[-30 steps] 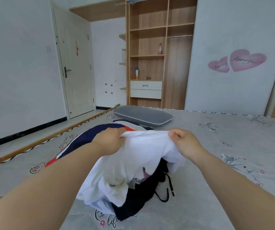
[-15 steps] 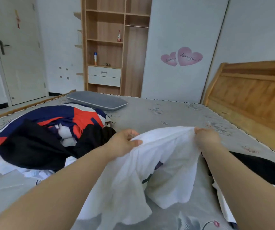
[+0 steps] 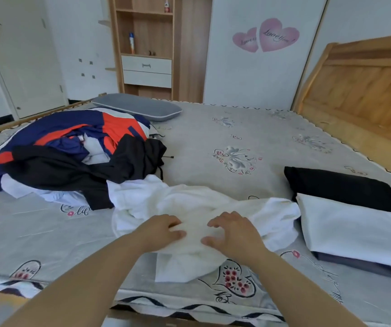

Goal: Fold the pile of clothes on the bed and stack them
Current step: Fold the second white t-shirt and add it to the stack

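Observation:
A crumpled white garment (image 3: pixel 189 204) lies on the grey bed (image 3: pixel 248 138) right in front of me. My left hand (image 3: pixel 159 230) and my right hand (image 3: pixel 234 230) both rest on it, fingers spread and fairly flat. To the left sits the unfolded pile (image 3: pixel 71 152): a navy, orange and white jacket with black clothes over it and white pieces beneath. On the right lie folded items: a white one (image 3: pixel 355 225) on something dark, and a black one (image 3: pixel 340 187) behind it.
A grey pillow (image 3: pixel 137 107) lies at the far side of the bed. The wooden headboard (image 3: pixel 366 90) stands at the right. A wardrobe with shelves and drawers (image 3: pixel 147 72) and a door (image 3: pixel 22 67) are beyond the bed. The bed's near edge is just below my arms.
The white garment, held up by both hands before, now lies on the bed with both hands resting flat on it. My view has swung right and down.

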